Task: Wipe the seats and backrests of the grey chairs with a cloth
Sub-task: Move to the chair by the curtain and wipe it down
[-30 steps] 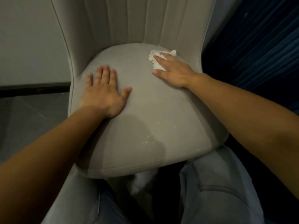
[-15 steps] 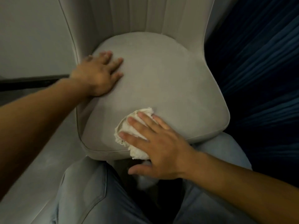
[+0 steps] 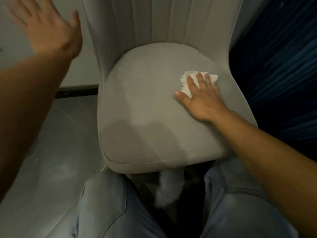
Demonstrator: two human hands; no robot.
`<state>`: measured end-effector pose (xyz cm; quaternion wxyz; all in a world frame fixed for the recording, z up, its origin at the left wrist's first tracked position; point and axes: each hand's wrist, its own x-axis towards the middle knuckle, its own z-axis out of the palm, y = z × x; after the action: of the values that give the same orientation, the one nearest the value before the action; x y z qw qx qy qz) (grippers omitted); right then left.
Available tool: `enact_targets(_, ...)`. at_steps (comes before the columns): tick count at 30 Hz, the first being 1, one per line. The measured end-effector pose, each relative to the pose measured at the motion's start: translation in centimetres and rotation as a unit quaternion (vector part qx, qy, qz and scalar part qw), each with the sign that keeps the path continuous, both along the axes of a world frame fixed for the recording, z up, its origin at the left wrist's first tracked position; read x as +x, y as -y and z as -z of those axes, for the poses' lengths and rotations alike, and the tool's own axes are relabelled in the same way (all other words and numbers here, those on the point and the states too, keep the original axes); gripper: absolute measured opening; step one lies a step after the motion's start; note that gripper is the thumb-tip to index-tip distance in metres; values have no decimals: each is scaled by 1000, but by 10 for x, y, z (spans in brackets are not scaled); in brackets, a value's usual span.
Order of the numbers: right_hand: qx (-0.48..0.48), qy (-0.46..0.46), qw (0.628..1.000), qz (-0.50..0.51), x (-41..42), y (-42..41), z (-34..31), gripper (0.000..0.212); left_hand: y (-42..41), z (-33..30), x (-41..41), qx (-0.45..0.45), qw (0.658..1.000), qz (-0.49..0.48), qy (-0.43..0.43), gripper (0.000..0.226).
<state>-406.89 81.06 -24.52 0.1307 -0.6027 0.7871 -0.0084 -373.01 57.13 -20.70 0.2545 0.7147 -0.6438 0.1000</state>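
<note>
A grey upholstered chair stands right in front of me, its rounded seat (image 3: 147, 107) below a ribbed backrest (image 3: 163, 19). My right hand (image 3: 202, 97) lies flat on the right side of the seat, its straight fingers pressing a crumpled white cloth (image 3: 188, 79) against the fabric. The cloth shows past the fingertips and beside the thumb. My left hand (image 3: 49, 30) is raised in the air at the upper left, off the chair, fingers spread and holding nothing; it is blurred.
A pale wall (image 3: 82, 69) with a dark skirting strip (image 3: 77, 91) runs behind the chair on the left. Grey floor tiles (image 3: 56, 143) lie to the left. A dark blue curtain (image 3: 283, 66) hangs close on the right. My knees in light jeans (image 3: 106, 206) flank the seat's front edge.
My right hand has swept the cloth from the seat's front edge to its right side. My left hand has lifted off the seat's left edge into the air.
</note>
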Motion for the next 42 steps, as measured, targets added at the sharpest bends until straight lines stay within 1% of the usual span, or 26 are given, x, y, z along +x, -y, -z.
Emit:
enact_targets(1,-4,7,1000,-13,15,11,1,106,2,-1,3,27,999,-3,-23,92)
enact_targets(2,-10,12,999,-35,32,20,2,105,0,0,1,35,999,-1,-30,97)
enact_targets(3,-18,16,998,-61,49,29,4,103,-2,2,-6,34,999,5,-33,96)
enact_targets(4,-27,22,996,-84,67,39,7,102,-5,4,-15,31,998,15,-48,92)
enact_targets(5,-35,30,994,-99,82,48,9,102,-7,4,-26,32,996,32,-82,84)
enact_targets(6,-41,38,993,-107,95,57,11,102,-8,4,-35,33,989,52,-136,75)
enact_targets(8,-47,42,992,-110,110,75,15,102,-8,3,-48,19,960,110,-255,61)
enact_targets(9,-48,38,992,-111,112,83,16,102,-9,1,-53,3,948,141,-285,57)
enact_targets(11,-45,32,992,-114,114,100,17,101,-10,-4,-64,-16,945,171,-277,58)
enact_targets(14,-40,34,992,-111,123,122,17,99,-10,-4,-77,-5,941,184,-285,70)
enact_targets(18,-35,32,993,-110,133,137,12,97,-3,0,-87,-43,952,126,-276,66)
enact_targets(20,-26,39,988,-148,137,130,6,92,1,2,-87,-58,959,102,-258,67)
enact_targets(23,-57,53,960,-270,151,86,-5,86,3,4,-87,-67,964,93,-239,68)
enact_targets(25,-85,40,923,-374,165,40,-9,84,2,3,-87,-71,964,89,-242,66)
enact_targets(27,-87,39,894,-439,172,-9,-11,83,2,3,-83,-77,962,99,-243,64)
enact_targets(30,-87,43,874,-476,163,-69,-8,82,2,3,-79,-77,962,133,-228,65)
enact_targets(32,-100,30,860,-500,148,-94,-6,75,1,4,-78,-78,964,130,-219,63)
enact_targets(36,-93,-28,840,-534,107,-103,-1,65,0,4,-79,-75,966,118,-219,65)
enact_targets(39,-81,-66,837,-536,77,-107,2,66,0,3,-79,-65,969,119,-207,66)
enact_targets(42,-73,-68,840,-533,68,-111,1,69,-1,1,-82,-63,972,100,-204,66)
